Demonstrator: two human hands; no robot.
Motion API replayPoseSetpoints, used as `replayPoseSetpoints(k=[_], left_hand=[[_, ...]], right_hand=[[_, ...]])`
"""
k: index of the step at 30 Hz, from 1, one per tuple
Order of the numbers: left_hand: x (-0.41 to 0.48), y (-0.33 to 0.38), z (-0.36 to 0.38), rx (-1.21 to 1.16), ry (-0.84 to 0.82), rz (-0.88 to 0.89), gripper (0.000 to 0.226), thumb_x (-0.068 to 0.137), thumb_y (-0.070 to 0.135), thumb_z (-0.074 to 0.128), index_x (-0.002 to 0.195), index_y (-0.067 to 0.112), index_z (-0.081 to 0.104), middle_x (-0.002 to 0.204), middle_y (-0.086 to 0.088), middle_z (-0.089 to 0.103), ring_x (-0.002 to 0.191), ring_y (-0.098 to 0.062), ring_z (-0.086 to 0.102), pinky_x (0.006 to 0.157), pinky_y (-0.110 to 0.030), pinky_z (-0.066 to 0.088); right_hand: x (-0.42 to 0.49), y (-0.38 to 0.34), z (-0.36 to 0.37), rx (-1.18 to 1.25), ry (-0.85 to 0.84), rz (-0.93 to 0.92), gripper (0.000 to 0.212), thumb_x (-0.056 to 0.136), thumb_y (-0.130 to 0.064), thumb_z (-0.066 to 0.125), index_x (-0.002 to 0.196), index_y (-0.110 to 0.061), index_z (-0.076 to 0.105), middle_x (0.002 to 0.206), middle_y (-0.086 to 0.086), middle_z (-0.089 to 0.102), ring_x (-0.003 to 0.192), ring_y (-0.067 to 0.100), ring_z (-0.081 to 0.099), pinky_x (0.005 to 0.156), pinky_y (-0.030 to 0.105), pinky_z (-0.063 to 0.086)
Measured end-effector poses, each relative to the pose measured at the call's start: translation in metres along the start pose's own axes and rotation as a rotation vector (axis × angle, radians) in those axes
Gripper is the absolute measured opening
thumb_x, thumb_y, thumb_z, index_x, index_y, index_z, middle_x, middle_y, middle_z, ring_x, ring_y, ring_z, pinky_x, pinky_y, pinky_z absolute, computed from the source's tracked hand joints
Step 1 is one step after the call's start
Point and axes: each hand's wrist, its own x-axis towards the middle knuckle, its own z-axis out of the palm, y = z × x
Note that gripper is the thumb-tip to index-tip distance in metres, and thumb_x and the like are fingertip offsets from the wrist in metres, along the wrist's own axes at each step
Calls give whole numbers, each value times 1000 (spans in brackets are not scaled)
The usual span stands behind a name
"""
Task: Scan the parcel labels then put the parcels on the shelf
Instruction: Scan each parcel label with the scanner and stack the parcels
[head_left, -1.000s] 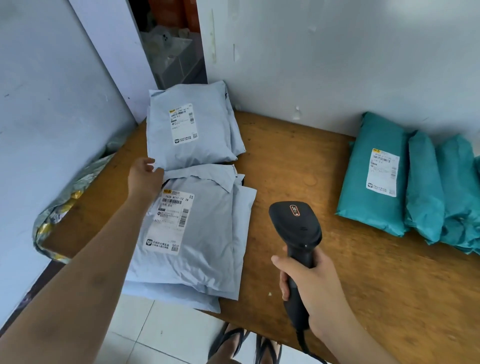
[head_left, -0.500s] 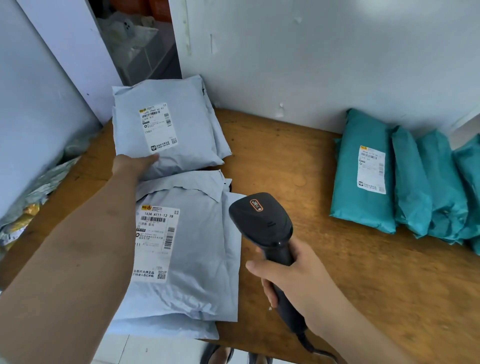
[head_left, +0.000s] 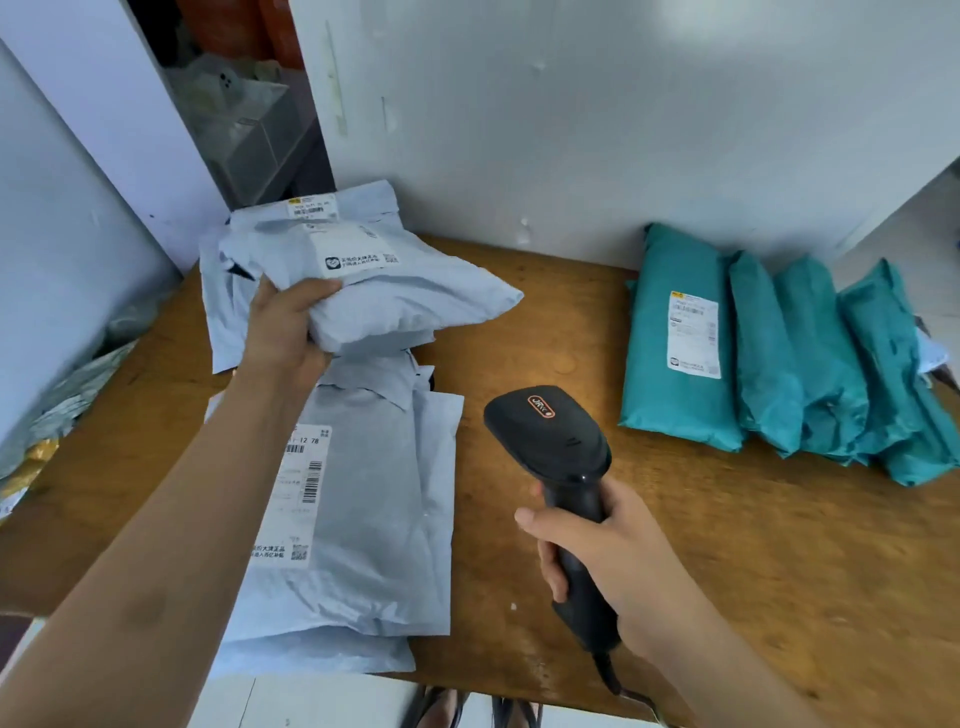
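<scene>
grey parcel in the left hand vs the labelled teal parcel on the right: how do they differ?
Colour: the grey parcel is pale grey; the teal parcel is deep teal.
Pose: the left hand grips the grey parcel, tilted, above other grey parcels; the teal parcel lies on the table, untouched, first in a row of teal ones.
Shared: soft mailer bags, white printed label facing up.

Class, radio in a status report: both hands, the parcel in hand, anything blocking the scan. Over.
Left hand grips grey parcel, raised over the table. Right hand holds barcode scanner. Label faces up; nothing between it and scanner.
</scene>
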Motion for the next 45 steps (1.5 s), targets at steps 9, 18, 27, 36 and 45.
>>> replayPoseSetpoints(k=[9,18,27,36,45], left_hand=[[-168,-135,30,159,-154,-405,48,68,-18,63,103,13,67,103,-10,74,95,-30,70,71,-39,60],[-192,-201,-6,565,-226,-598,95,21,44,95,107,18,63,97,6,75,90,-9,71,75,-24,58],[-188,-198,21,756,160,-539,68,82,32,70,131,3,33,112,-3,51,98,-16,50,82,-26,38],[-184,-207,11,736,127,-565,69,80,37,70,138,18,36,125,-1,54,109,-23,52,98,-35,44],[-185,-207,10,630,96,-505,61,82,29,70,134,16,43,121,-1,56,98,-17,52,84,-27,42]], right_hand=[[-59,3,-71,223,180,-66,20,71,-5,78,74,-11,60,50,20,47,40,24,38,50,33,34],[-55,52,-82,381,250,191,12,82,0,64,79,-5,54,52,12,48,39,22,38,45,29,30],[-35,59,-65,234,133,340,12,82,-6,65,82,-4,54,53,11,50,37,21,39,41,25,36],[-36,60,-60,188,100,368,11,83,-7,64,85,-4,54,55,12,49,40,22,39,43,26,37],[-38,60,-56,152,92,363,12,83,-7,63,83,-4,51,54,12,49,39,21,40,43,27,37]])
